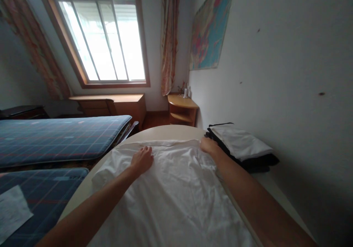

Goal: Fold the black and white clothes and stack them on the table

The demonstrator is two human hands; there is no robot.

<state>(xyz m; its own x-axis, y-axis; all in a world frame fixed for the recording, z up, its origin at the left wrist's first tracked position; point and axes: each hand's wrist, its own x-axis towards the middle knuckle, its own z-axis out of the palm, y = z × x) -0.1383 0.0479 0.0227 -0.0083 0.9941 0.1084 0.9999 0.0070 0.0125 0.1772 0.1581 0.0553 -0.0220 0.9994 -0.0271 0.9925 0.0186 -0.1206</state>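
Note:
A white garment (171, 192) lies spread over a round pale table (162, 132). My left hand (142, 159) rests palm down on the cloth near its far edge, fingers together. My right hand (208, 146) is at the garment's far right corner, fingers curled into the fabric. Both forearms reach across the cloth from the near side.
A stack of folded clothes (239, 146), white on black, sits on the table by the right wall. Blue plaid mattresses (57, 136) lie to the left. A wooden corner shelf (182, 109), a low cabinet (121, 105) and a window (104, 41) are beyond.

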